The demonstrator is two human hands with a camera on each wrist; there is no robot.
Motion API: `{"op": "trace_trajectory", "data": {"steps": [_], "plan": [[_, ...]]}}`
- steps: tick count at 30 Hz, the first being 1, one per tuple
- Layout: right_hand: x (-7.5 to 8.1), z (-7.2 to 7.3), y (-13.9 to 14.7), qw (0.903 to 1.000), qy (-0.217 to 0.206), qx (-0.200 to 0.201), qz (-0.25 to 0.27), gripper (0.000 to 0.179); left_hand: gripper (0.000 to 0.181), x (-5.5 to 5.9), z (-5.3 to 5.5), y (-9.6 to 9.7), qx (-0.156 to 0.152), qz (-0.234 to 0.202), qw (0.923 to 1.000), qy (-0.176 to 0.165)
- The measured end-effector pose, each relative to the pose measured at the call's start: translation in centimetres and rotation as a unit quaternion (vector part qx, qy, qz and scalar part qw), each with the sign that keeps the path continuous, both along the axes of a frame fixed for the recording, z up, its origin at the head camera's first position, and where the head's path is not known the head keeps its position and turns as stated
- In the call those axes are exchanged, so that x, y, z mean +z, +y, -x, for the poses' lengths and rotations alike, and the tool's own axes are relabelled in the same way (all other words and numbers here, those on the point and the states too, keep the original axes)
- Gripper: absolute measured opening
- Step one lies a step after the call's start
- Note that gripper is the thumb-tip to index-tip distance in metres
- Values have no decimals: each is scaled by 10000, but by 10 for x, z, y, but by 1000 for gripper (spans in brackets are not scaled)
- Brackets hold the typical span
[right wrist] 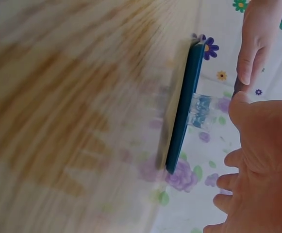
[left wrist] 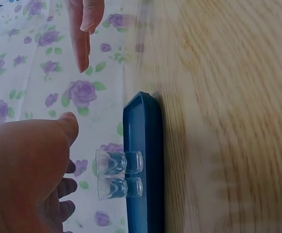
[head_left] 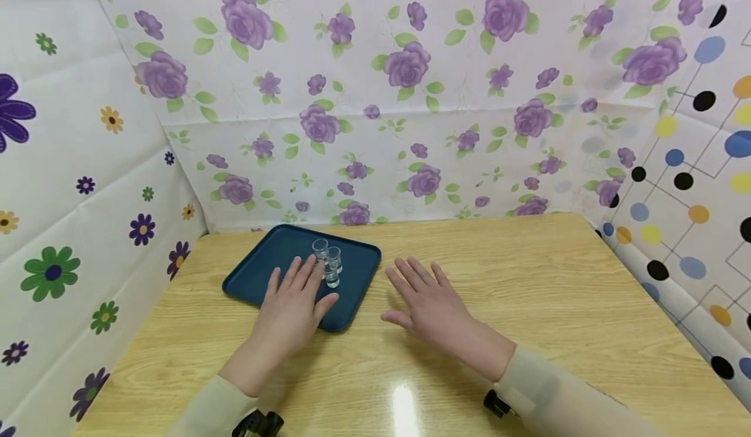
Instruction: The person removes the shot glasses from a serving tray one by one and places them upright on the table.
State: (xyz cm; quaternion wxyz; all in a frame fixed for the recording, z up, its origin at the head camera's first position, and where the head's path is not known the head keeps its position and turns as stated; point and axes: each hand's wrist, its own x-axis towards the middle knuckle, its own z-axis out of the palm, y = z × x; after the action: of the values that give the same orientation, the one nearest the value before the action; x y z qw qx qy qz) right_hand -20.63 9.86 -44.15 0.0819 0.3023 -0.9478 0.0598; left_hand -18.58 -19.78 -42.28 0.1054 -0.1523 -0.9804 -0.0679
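Several small clear shot glasses stand grouped on a dark blue tray, towards its right side. My left hand hovers over the near part of the tray, fingers spread and pointing forward, and in the head view it hides part of the glasses. In the left wrist view a gap separates that hand from the glasses. My right hand is held above the table to the right of the tray, fingers extended, holding nothing. The right wrist view also shows the glasses upright on the tray.
The tray lies turned at an angle on the left half of a light wooden table. A flowered cloth hangs behind the table, with patterned cloths at the left and right. Both wrists carry small black devices.
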Motion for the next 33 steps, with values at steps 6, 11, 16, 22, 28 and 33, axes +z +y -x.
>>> {"op": "trace_trajectory", "data": {"steps": [6,11,16,22,28,33], "plan": [[1,2,-4,9999,-124,48,56,82,73,3,3,-6,122,-15,9999,-115],[-2,6,-6,9997,-211,62,-55,83,73,4,5,-11,203,-4,9996,-196],[-3,8,-9,9993,-362,112,-65,83,72,1,8,-17,265,-22,9993,-250],[-1,8,-17,9986,-471,128,-221,83,71,2,9,-23,328,-19,9991,-257],[-5,10,-25,9984,-456,259,-204,82,70,2,13,-30,443,17,9987,-260],[-8,9,-29,9979,-493,380,-149,81,71,0,17,-38,541,18,9980,-318]]}}
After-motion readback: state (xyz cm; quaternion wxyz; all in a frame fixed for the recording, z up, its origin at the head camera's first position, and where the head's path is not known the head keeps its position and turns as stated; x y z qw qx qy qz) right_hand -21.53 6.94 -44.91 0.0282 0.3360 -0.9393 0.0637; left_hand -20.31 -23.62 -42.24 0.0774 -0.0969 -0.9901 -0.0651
